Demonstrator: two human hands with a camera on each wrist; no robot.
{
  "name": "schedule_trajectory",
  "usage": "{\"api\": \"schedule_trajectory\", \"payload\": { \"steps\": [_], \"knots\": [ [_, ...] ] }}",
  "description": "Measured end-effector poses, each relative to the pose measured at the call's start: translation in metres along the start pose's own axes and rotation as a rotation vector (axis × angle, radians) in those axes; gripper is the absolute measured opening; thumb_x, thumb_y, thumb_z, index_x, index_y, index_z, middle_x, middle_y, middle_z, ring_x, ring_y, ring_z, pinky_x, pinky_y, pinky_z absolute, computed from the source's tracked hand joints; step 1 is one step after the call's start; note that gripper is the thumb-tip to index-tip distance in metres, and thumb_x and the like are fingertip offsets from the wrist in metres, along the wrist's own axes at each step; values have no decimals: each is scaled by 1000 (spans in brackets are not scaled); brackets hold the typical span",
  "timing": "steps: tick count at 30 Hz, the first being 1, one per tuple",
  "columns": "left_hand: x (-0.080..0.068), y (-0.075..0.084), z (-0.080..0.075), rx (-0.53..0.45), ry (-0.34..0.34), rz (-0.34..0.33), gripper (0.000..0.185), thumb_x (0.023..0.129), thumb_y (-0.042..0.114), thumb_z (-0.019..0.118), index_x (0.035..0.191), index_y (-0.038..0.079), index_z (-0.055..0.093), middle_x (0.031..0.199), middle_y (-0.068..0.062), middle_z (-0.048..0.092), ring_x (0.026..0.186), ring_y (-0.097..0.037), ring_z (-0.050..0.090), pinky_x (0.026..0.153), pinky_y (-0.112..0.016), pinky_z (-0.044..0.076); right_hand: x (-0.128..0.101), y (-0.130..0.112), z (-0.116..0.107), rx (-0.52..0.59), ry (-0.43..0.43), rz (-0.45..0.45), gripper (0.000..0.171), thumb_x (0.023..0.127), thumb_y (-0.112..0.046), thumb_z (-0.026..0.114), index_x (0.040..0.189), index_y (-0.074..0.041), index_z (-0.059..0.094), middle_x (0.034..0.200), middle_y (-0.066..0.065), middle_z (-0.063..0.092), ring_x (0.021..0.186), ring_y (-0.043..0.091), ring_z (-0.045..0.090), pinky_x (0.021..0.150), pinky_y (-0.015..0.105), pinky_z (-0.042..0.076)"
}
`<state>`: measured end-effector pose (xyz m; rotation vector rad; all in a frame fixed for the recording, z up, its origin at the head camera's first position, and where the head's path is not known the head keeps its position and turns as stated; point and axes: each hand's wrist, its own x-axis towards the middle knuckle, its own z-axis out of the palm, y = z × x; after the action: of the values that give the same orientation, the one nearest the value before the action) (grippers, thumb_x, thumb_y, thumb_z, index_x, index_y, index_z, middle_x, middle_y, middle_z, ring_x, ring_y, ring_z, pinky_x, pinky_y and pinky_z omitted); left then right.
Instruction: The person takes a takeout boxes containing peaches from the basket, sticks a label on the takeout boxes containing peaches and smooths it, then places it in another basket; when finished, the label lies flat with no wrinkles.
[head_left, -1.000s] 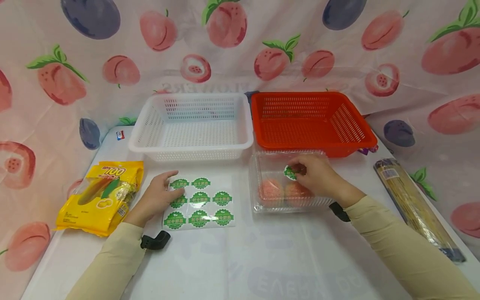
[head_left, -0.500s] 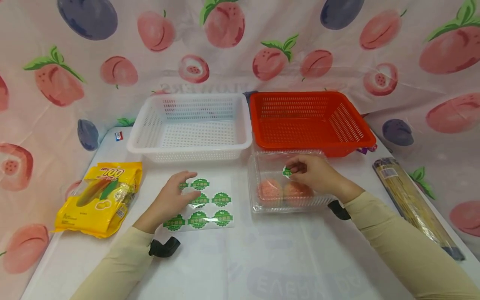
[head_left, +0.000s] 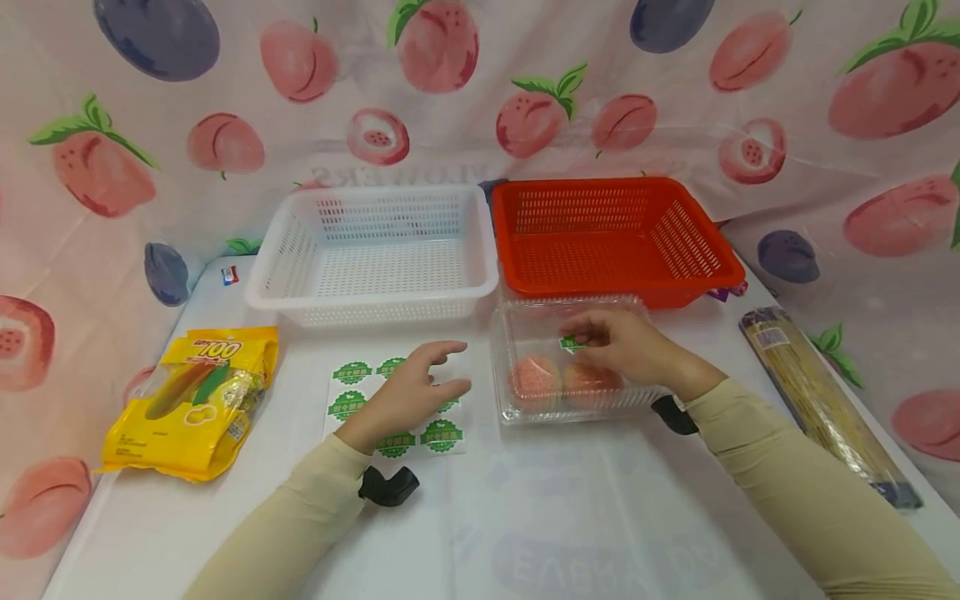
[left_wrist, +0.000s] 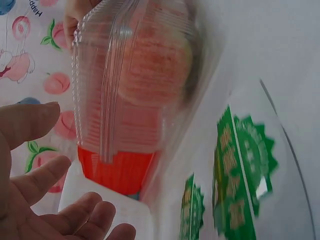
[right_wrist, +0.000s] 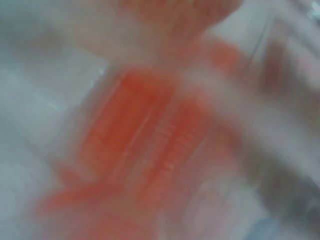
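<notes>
My right hand (head_left: 626, 346) pinched a green sticker (head_left: 572, 343) against the lid of the clear box (head_left: 525, 333), which sat on the worktop (head_left: 570, 517) just in front of the red basket (head_left: 611, 237), two pink fruits (head_left: 536, 379) inside. My left hand (head_left: 408, 396) hovered over the sticker sheet (head_left: 352, 392), fingers (left_wrist: 35, 180) loosely spread, gripping nothing. White basket (head_left: 375, 250) sat behind the sheet, yellow bag (head_left: 195, 400) well to the left, noodle pack (head_left: 817, 400) far right. Right wrist view was too blurred to read.
</notes>
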<state>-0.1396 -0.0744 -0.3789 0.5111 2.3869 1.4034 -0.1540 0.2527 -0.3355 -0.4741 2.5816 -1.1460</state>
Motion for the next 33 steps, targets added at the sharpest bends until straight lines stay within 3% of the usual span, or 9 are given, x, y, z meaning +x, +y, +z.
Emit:
{"api": "schedule_trajectory", "payload": {
  "steps": [6, 16, 25, 33],
  "knots": [
    [8, 8, 11, -14, -14, -37, 61, 95, 31, 67, 150, 15, 46, 153, -6, 41, 138, -30, 40, 109, -51, 39, -2, 3, -3, 23, -35, -24, 36, 93, -6, 70, 128, 0, 65, 118, 10, 68, 109, 26, 62, 100, 46, 49],
    [18, 11, 20, -67, -27, -42, 70, 96, 32, 67, 156, 17, 35, 154, -12, 39, 137, -30, 42, 103, -51, 46, -14, 4, -15, -16, -42, -34, 31, 93, -8, 70, 123, -1, 68, 116, 9, 70, 108, 27, 65, 96, 43, 52],
    [24, 13, 27, -67, -26, -75, 71, 95, 35, 68, 156, 21, 33, 152, -7, 42, 135, -27, 44, 104, -49, 45, -28, 7, -28, -109, 8, 12, 38, 95, -14, 69, 130, 0, 64, 120, 12, 67, 110, 30, 63, 95, 49, 52],
    [26, 16, 32, -92, -48, -56, 77, 94, 38, 68, 157, 20, 29, 152, -10, 41, 135, -30, 45, 105, -50, 44, -45, 7, -38, -82, 66, 66, 47, 100, -23, 63, 140, -1, 54, 135, 22, 57, 122, 41, 55, 95, 56, 50]
  ]
}}
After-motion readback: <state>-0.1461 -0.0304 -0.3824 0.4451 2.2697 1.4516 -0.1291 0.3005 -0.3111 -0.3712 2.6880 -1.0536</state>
